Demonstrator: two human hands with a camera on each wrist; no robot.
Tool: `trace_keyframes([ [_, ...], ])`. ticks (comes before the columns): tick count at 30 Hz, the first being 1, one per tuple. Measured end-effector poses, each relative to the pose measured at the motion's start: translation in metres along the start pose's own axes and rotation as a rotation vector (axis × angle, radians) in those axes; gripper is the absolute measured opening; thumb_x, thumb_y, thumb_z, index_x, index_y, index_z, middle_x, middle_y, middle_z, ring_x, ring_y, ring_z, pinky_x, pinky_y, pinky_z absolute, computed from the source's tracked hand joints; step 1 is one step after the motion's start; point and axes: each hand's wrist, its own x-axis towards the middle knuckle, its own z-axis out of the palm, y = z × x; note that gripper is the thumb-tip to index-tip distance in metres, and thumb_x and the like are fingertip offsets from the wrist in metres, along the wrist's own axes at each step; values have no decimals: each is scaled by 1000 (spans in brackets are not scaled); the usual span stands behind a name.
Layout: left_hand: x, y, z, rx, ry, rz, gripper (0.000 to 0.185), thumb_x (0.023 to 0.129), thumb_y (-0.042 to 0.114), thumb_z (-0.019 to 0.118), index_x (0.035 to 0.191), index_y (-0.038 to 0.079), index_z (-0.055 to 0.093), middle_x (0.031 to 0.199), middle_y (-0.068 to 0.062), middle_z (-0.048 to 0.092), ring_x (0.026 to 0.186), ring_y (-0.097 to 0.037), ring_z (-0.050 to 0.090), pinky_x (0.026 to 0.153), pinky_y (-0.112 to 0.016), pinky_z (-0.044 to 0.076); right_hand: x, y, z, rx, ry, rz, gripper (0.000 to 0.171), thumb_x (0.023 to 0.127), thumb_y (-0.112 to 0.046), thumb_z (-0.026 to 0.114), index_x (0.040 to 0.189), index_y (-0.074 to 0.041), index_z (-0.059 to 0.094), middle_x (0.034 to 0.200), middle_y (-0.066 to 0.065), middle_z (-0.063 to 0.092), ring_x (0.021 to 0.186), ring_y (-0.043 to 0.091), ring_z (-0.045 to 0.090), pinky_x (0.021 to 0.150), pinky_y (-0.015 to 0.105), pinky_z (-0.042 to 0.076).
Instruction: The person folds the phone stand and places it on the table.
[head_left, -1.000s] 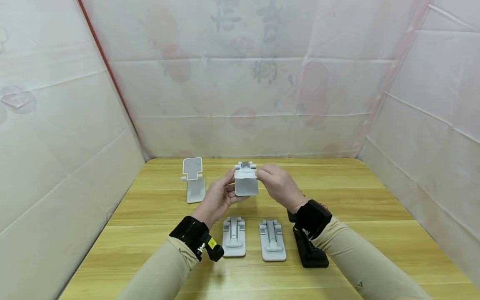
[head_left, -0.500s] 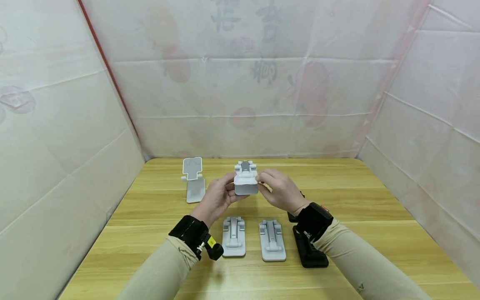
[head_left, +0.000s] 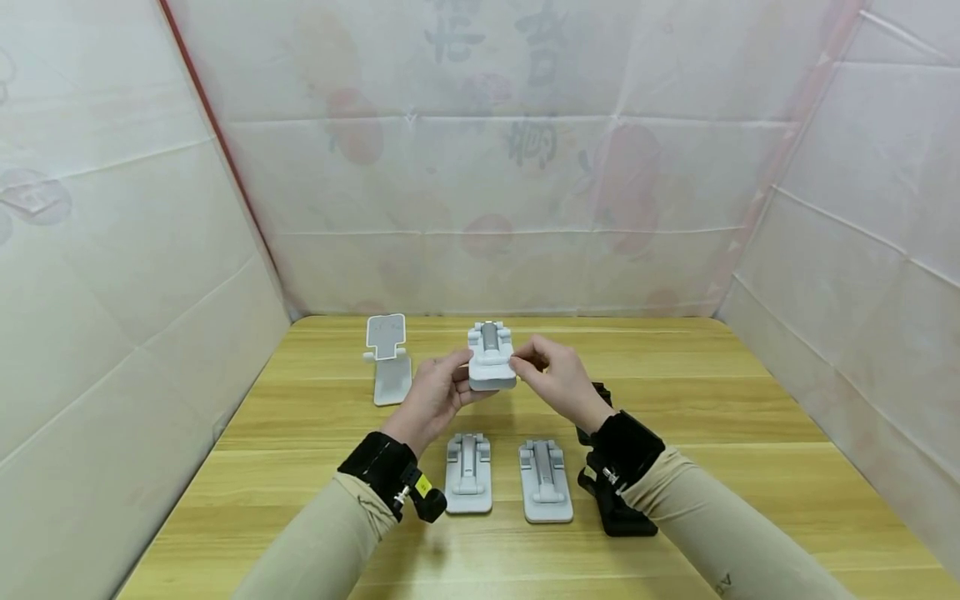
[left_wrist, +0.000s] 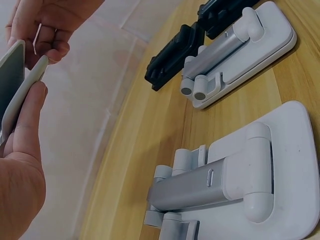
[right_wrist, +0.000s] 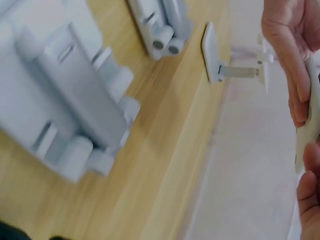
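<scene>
Above the middle of the table I hold a white folding phone stand [head_left: 491,354] with a grey arm. My left hand [head_left: 435,396] grips it from the left, thumb along its edge and fingers beneath. The thumb and fingers of my right hand [head_left: 557,379] pinch its right edge near the front. In the left wrist view, the held stand's two plates [left_wrist: 31,87] lie close together with a narrow gap. Nearer me, two folded white phone stands, a left one [head_left: 468,479] and a right one [head_left: 546,487], lie flat side by side.
An unfolded white phone stand [head_left: 392,383] stands at the back left. Black folded stands [head_left: 626,517] lie on the right, partly hidden under my right wrist. Fabric walls [head_left: 495,183] enclose the wooden table [head_left: 300,500] at the back and sides.
The held stand's two plates have folded toward each other, so less of the lower plate shows. My right hand has moved slightly down with the edge; my left hand has stayed in place.
</scene>
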Motion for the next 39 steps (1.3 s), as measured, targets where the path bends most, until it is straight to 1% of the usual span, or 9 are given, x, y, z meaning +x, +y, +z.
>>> trace_keyframes([
  [5, 0, 0, 0, -4, 27, -8, 40, 108, 17, 50, 135, -12, 53, 123, -30, 67, 104, -33, 73, 92, -40, 61, 0, -2, 1, 122, -36, 131, 19, 106, -29, 59, 121, -17, 61, 104, 3, 65, 93, 27, 57, 78, 37, 49],
  [9, 0, 0, 0, 0, 41, -8, 39, 108, 17, 49, 136, -11, 53, 124, -30, 66, 105, -33, 72, 92, -40, 61, -1, -1, 2, 208, -43, 197, 21, 105, -29, 60, 123, -16, 58, 107, 7, 63, 100, 35, 58, 85, 39, 51],
  [13, 0, -1, 0, 2, 46, 7, 39, 108, 16, 50, 136, -12, 53, 124, -30, 66, 107, -33, 72, 92, -40, 61, -1, 2, 3, 290, -58, 254, 30, 105, -32, 61, 126, -12, 56, 111, 10, 61, 104, 40, 57, 89, 40, 52],
  [19, 1, -4, 2, 24, 32, 0, 37, 108, 15, 51, 134, -11, 58, 123, -28, 68, 106, -30, 73, 92, -39, 62, -2, 4, 0, 398, -130, 375, 36, 106, -36, 57, 127, -7, 62, 108, 9, 61, 97, 30, 57, 84, 35, 47],
  [24, 2, -7, 5, 93, 34, -15, 38, 110, 15, 49, 136, -10, 57, 122, -28, 68, 104, -30, 74, 90, -39, 63, -1, 7, 0, 510, -165, 429, 26, 109, -27, 51, 106, -3, 58, 94, 9, 51, 84, 23, 44, 77, 40, 34],
  [27, 2, -9, 6, 136, 27, -50, 39, 110, 16, 48, 137, -11, 56, 121, -28, 69, 104, -29, 74, 90, -39, 63, 0, 11, 1, 503, -162, 451, 24, 110, -25, 50, 96, -5, 51, 88, 8, 44, 80, 22, 37, 75, 42, 29],
  [32, -2, -8, 2, 192, 29, -114, 43, 110, 18, 48, 142, -10, 50, 127, -29, 66, 107, -30, 73, 93, -39, 62, 0, 22, 1, 454, -128, 524, 25, 110, -22, 49, 91, -6, 48, 84, 7, 45, 76, 21, 36, 71, 40, 28],
  [35, -5, -7, -10, 197, 59, -107, 48, 109, 16, 47, 148, -11, 41, 134, -32, 60, 114, -36, 69, 95, -39, 61, -1, 30, -1, 411, -109, 573, 26, 110, -20, 49, 87, -6, 47, 82, 8, 46, 72, 20, 36, 68, 39, 27],
  [39, -9, -3, -34, 185, 111, -96, 52, 109, 14, 44, 153, -12, 32, 142, -37, 50, 126, -44, 60, 97, -38, 60, -3, 42, -3, 367, -87, 640, 31, 109, -18, 51, 81, -5, 46, 74, 8, 44, 61, 19, 30, 62, 38, 24],
])
